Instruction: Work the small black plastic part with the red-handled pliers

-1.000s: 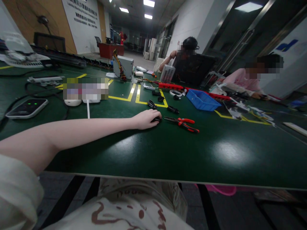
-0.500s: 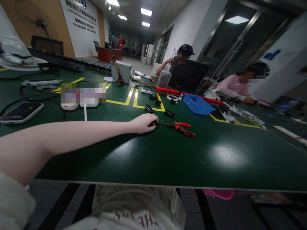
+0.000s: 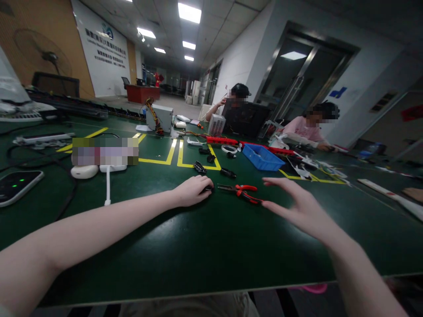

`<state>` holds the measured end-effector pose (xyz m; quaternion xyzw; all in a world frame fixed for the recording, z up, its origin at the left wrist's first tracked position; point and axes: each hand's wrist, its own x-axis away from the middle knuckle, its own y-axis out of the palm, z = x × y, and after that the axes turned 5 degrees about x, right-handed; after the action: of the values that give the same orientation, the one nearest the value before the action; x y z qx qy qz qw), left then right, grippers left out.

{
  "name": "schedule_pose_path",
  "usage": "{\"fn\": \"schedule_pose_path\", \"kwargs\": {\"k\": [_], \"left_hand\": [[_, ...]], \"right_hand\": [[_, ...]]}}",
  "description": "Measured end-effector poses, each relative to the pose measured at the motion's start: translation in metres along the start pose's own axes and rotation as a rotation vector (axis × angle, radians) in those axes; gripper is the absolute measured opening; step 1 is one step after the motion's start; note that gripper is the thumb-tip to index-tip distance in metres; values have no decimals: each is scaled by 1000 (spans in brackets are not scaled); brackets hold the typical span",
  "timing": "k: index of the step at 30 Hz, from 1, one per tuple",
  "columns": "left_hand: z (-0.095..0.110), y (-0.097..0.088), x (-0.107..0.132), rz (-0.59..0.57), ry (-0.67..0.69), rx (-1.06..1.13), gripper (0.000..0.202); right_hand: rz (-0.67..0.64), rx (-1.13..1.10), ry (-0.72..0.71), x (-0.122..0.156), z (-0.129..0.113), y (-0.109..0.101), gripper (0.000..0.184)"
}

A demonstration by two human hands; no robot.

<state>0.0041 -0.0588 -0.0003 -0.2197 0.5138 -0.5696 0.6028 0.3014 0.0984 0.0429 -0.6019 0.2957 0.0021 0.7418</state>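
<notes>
My left hand (image 3: 191,191) rests on the green table (image 3: 205,246) with its fingers curled over a small black part (image 3: 209,189), most of which is hidden. Just to the right of it lie red-handled pliers (image 3: 241,192), jaws pointing at my left hand. My right hand (image 3: 297,207) hovers over the table with its fingers spread apart, the fingertips close to the pliers' handles and holding nothing. More small black parts (image 3: 228,173) lie a little farther back.
A blue bin (image 3: 262,157) and red strips (image 3: 221,140) sit behind the pliers. Two people work at the far side. A white charger and cable (image 3: 107,185), a phone (image 3: 16,187) and black cables lie at the left. Yellow tape lines (image 3: 180,154) mark the table.
My right hand has come into view from the right and reached toward the pliers. The camera has tilted up. My left hand has stayed on the black part.
</notes>
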Motion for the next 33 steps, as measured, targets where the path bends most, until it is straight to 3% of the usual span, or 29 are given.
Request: {"fn": "schedule_pose_path", "kwargs": {"k": [5, 9, 16, 22, 33], "left_hand": [[2, -3, 0, -1, 3, 73, 12], [1, -3, 0, 8, 12, 158, 12], [-1, -2, -1, 2, -67, 202, 12], [-1, -2, 1, -11, -73, 184, 12], [3, -1, 1, -35, -84, 165, 12]], "right_hand": [[-190, -43, 18, -24, 19, 50, 78], [-225, -65, 41, -29, 34, 77, 67], [-185, -33, -165, -55, 22, 71, 64], [-97, 10, -70, -62, 18, 76, 58], [63, 167, -85, -50, 10, 54, 39]]}}
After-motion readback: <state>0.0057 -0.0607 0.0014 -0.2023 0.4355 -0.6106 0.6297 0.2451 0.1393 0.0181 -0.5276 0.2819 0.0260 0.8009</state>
